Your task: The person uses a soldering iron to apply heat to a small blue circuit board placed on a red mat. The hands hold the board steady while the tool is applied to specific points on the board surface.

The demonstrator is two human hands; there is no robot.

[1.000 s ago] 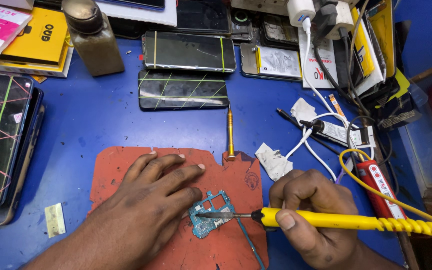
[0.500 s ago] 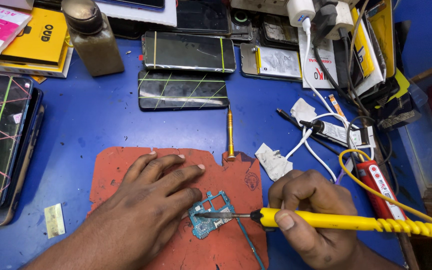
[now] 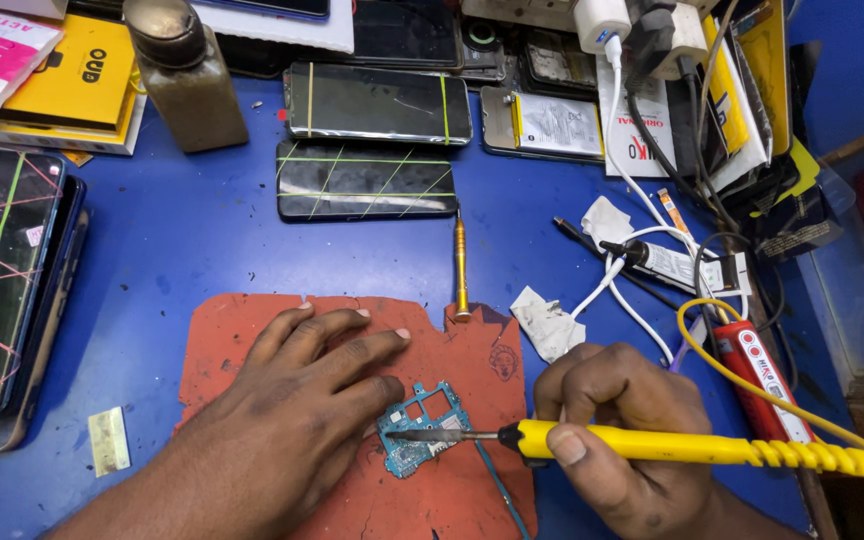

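- Under the fingertips of the left hand [image 3: 287, 405], in the head view, a small teal circuit board [image 3: 422, 428] lies flat on a worn red mat [image 3: 252, 335]; that hand is spread open, palm down, gripping nothing, only pressing the board's near edge.
- The right hand [image 3: 622, 430] is closed around a yellow soldering iron [image 3: 652, 445], whose long axis runs nearly level, its metal tip pointing toward the left hand and resting on the board.
- Beyond the left hand's fingers, a slim gold screwdriver [image 3: 461, 268] lies pointing away, and two dark phones [image 3: 367, 180] with rubber bands lie farther off on the blue tabletop [image 3: 202, 240].
- Just past the right hand lie crumpled white paper [image 3: 544, 322], white cables and a red tool [image 3: 767, 375].
- The board is irregular in outline, with cut-out openings.
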